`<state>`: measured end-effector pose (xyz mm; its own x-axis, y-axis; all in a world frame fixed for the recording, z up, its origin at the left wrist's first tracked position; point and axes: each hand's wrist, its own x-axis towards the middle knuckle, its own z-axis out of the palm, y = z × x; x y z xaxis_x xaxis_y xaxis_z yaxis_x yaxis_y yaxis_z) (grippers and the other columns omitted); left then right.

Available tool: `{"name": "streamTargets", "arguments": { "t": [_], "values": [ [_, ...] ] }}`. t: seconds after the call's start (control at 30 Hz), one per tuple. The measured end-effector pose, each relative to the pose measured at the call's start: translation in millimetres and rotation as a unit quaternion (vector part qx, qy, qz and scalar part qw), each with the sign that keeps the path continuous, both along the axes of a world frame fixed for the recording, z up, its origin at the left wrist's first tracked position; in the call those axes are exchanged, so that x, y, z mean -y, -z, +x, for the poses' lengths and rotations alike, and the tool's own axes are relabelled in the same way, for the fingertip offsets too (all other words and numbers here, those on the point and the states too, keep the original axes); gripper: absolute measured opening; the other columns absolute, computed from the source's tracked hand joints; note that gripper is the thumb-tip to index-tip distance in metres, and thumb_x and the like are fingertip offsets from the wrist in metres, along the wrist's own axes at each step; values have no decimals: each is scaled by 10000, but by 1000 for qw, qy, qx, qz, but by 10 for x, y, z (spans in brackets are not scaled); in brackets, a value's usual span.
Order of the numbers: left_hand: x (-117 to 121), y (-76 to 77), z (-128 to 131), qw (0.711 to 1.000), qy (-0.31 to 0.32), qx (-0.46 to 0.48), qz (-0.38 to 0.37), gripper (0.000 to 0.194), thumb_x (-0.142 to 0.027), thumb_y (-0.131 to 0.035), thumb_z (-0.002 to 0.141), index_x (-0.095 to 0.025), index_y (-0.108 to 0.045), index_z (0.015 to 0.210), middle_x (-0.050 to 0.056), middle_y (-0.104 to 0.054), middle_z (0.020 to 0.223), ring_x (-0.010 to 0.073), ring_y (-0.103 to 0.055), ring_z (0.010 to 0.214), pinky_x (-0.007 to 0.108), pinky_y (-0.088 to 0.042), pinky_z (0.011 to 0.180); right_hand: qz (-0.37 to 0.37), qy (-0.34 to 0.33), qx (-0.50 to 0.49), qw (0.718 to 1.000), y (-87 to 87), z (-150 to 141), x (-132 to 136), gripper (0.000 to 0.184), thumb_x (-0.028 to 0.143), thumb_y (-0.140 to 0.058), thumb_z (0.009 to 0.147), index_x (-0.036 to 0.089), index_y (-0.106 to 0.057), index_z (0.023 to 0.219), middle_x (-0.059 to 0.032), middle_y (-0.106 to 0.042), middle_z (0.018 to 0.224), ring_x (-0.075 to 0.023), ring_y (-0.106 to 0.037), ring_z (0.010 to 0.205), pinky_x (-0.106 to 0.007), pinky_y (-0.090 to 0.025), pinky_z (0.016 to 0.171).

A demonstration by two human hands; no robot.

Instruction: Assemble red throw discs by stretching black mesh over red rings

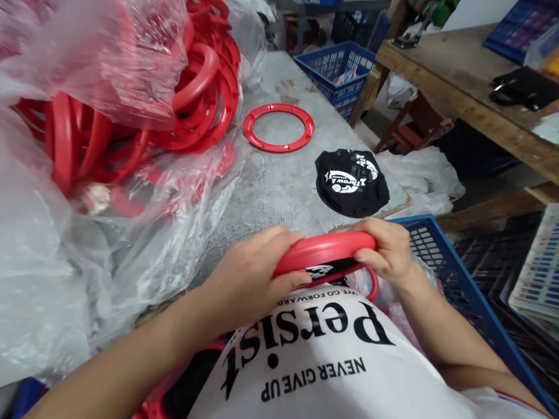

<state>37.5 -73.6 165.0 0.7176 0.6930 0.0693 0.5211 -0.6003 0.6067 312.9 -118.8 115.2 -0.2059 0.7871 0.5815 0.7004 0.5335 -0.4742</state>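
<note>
Both hands grip a red plastic ring (327, 249) in front of my chest, tilted so that its rim faces me. Black fabric with white print (325, 270) shows inside it. My left hand (257, 267) wraps its left side, thumb below and fingers over the top. My right hand (386, 247) pinches the right end, thumb against the near side. Beyond them a stack of black printed fabric discs (351, 185) lies at the table's right edge. Farther back, a single flat red ring (248, 131) rests on the grey table.
A clear plastic bag (174, 250) full of red rings (205, 93) covers the table's left side. A blue crate (463, 291) stands close at my right. Another blue basket (338, 67) sits beyond the grey table (279, 186). A wooden bench (463, 75) stands at the right.
</note>
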Motion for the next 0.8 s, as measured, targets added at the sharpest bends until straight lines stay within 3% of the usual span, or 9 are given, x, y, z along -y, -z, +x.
{"name": "streamTargets", "arguments": {
  "t": [0.1,0.2,0.4,0.5,0.57,0.63,0.73,0.8],
  "values": [
    [-25,123,-199,996,-37,83,-25,369,-420,-721,886,-263,-657,1213,0,-689,1096,164,-671,966,276,-538,850,2,72,-98,993,199,201,64,583,692,-440,1003,193,-691,837,-27,-674,689,-180,-621,569,-291,-460,528],
    [-12,198,-275,990,-46,134,-9,356,-413,-732,878,-242,-675,1185,2,-697,1020,150,-670,895,256,-540,785,17,95,-124,988,357,288,99,612,720,-434,986,196,-703,819,-26,-661,665,-185,-604,543,-294,-438,503],
    [36,109,-137,991,-42,126,24,266,-404,-702,896,-223,-709,1091,-8,-663,863,135,-634,767,252,-517,714,20,139,-168,976,662,237,79,744,810,-343,952,184,-705,776,-41,-620,617,-201,-585,524,-304,-429,488],
    [39,58,-114,992,-49,113,28,223,-389,-700,896,-214,-711,1035,-17,-639,817,126,-619,730,246,-507,695,7,127,-185,975,748,252,69,726,794,-350,961,187,-709,789,-34,-611,619,-202,-584,530,-309,-440,499],
    [39,29,-112,993,-54,103,32,188,-363,-693,900,-208,-712,1004,-18,-636,801,123,-616,716,241,-501,680,-17,94,-180,979,703,284,49,686,749,-355,989,188,-724,850,-33,-634,654,-208,-609,565,-312,-456,517],
    [45,-1,-102,993,-59,89,40,174,-354,-682,904,-210,-714,995,-16,-641,798,126,-616,711,241,-499,668,-40,55,-159,985,535,298,27,648,724,-360,1005,191,-727,1003,-53,-696,794,-231,-666,686,-325,-507,592],
    [75,-49,-60,995,-53,70,46,190,-382,-657,916,-215,-714,986,-10,-647,798,135,-619,715,249,-504,665,-34,21,-81,996,109,190,23,625,714,-432,995,183,-642,1249,-113,-705,1085,-261,-683,927,-370,-548,789],
    [105,-78,-26,996,-45,59,44,213,-407,-647,920,-213,-714,979,-9,-645,790,139,-619,706,254,-506,656,4,21,13,1000,-170,20,31,631,699,-393,1015,153,-647,1202,-129,-700,1066,-257,-664,938,-372,-523,812]
  ]
}}
